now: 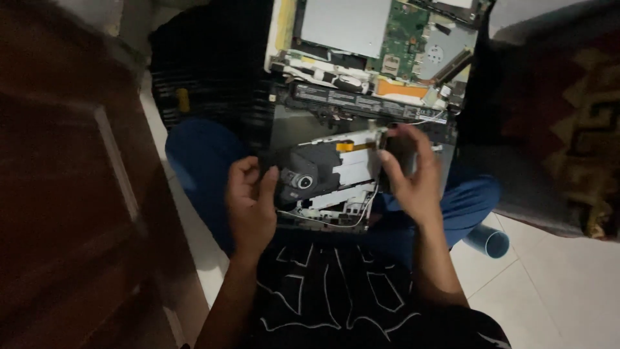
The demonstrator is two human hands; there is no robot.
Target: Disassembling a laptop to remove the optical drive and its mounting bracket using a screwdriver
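So, counting it up: two hands, one optical drive, one opened laptop chassis, one pale blue tube. The optical drive [329, 178] sits at the centre of the frame, on the person's lap, with its cover off, so the dark round spindle hub shows on its left half. Its long axis runs left to right, tilted a bit so the right end rides higher; an orange ribbon strip sits along its upper edge. The left hand [250, 205] grasps the drive's left end, thumb pressed on top. The right hand [413, 178] pinches the right end, fingers curled over the edge. The laptop chassis [378, 45] lies in the upper middle, green board exposed. The blue tube [489, 240] rests on the floor at the lower right.
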